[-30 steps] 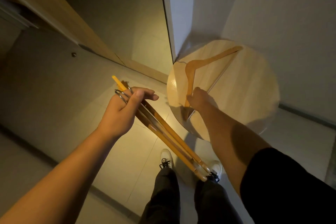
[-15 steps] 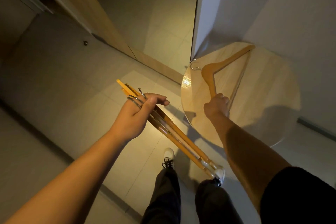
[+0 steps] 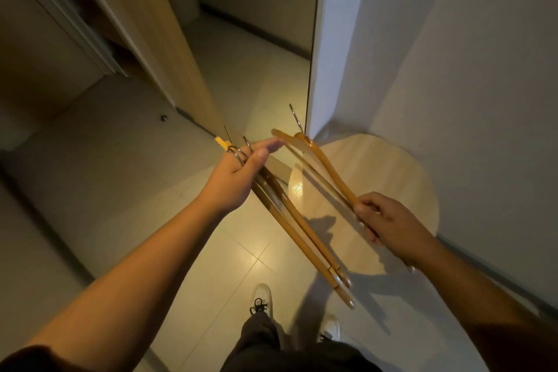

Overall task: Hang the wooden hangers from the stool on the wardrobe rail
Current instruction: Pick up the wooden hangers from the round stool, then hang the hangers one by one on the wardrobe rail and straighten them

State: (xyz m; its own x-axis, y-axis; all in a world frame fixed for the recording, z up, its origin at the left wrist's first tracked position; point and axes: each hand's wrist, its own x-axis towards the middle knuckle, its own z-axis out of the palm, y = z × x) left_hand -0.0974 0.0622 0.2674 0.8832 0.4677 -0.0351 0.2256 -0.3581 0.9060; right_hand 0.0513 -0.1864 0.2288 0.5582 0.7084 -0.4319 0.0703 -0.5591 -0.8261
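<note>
Right hand [image 3: 389, 226] is clamped on the lower end of one wooden hanger [image 3: 324, 170], lifted clear above the round stool [image 3: 401, 178] at centre right. Left hand [image 3: 238, 178] is closed round a bundle of hangers [image 3: 290, 220] near their steel hooks [image 3: 238, 152]. The smart move: feed that single hook in beside the others, arms lined up, so nothing tangles. Smooth varnished wood, gently curved shoulders, pale glossy stool top. No rail visible yet.
</note>
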